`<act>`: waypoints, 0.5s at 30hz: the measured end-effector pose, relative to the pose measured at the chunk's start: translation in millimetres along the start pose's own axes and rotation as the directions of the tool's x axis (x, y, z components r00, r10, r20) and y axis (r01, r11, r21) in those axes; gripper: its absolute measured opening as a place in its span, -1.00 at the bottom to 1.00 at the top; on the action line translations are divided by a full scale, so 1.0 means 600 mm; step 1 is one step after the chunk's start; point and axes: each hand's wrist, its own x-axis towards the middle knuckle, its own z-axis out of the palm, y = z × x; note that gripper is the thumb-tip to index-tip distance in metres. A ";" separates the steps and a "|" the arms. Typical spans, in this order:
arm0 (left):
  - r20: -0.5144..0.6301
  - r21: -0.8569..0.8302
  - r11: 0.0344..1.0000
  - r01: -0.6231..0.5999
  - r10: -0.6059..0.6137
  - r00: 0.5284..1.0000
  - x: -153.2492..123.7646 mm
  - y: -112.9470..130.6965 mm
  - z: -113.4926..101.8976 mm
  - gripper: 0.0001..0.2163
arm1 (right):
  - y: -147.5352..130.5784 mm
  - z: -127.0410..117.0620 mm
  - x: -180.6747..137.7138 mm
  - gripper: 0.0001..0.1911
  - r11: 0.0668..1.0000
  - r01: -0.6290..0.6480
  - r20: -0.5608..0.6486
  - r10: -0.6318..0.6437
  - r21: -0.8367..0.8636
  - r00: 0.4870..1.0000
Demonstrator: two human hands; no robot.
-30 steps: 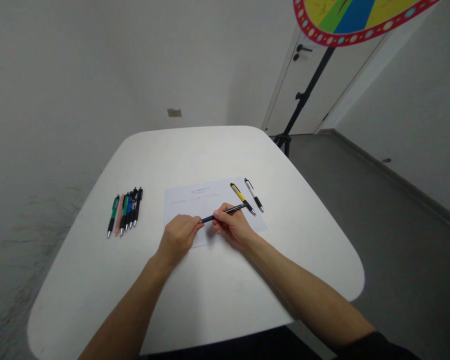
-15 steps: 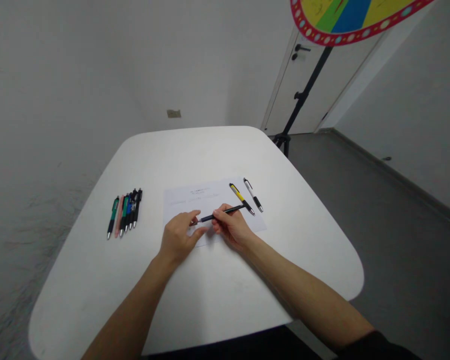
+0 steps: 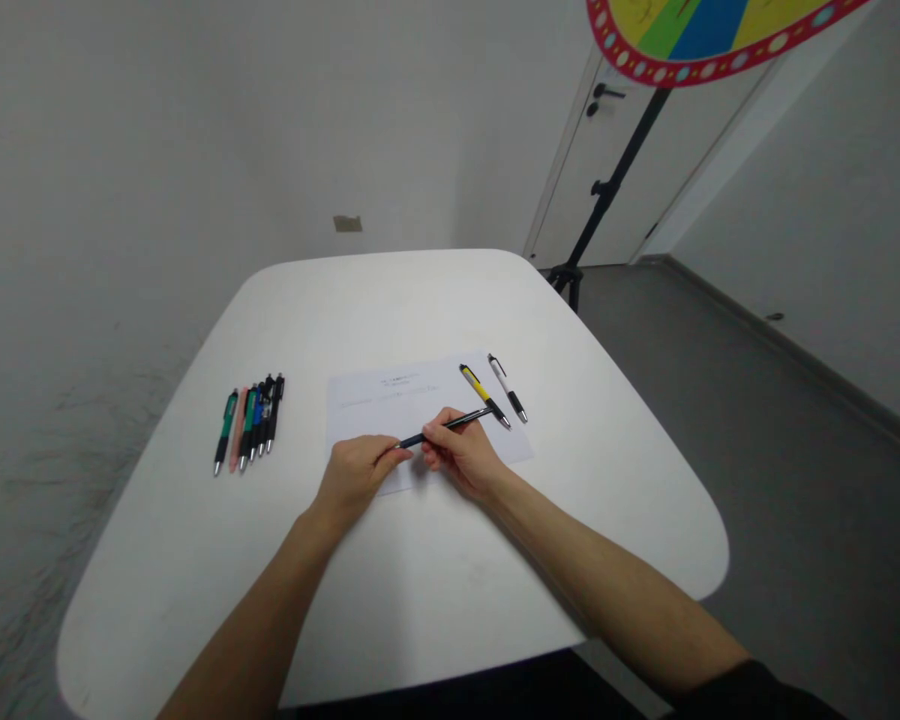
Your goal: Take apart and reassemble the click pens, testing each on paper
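A dark pen [image 3: 465,419] lies slantwise between my two hands, above a sheet of white paper [image 3: 360,412] with faint writing on it. My right hand [image 3: 457,452] grips its middle between thumb and fingers. At its lower left end, my left hand [image 3: 360,467] pinches the tip, which the fingers hide. A yellow and black pen [image 3: 482,393] rests on the paper's right part, close to the held pen's upper end. Just right of it is a white and black pen [image 3: 507,386] at the paper's edge.
On the left of the white table [image 3: 390,310], several pens [image 3: 251,425] in green, pink, blue and black lie side by side. Behind the table's far right corner stands a black tripod pole [image 3: 607,195] carrying a colourful wheel [image 3: 690,40], in front of a door [image 3: 570,160].
My left thumb and fingers, apart around the pen's tip before, have closed on it. My right hand keeps its hold in nearly the same place.
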 end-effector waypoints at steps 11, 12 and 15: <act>-0.047 0.415 0.847 -0.333 0.385 0.922 0.000 0.002 -0.017 -0.76 | -0.001 0.007 -0.003 -0.54 0.998 -0.048 -0.065 0.045 -0.037 0.997; -0.052 0.426 0.835 -0.348 0.406 0.912 0.001 0.005 -0.017 -0.80 | -0.001 0.007 -0.003 -0.53 0.998 -0.051 -0.072 0.049 -0.032 0.996; -0.082 0.431 0.840 -0.329 0.400 0.913 0.002 0.009 -0.009 -0.85 | -0.002 0.008 -0.004 -0.51 0.998 -0.060 -0.088 0.060 0.004 0.994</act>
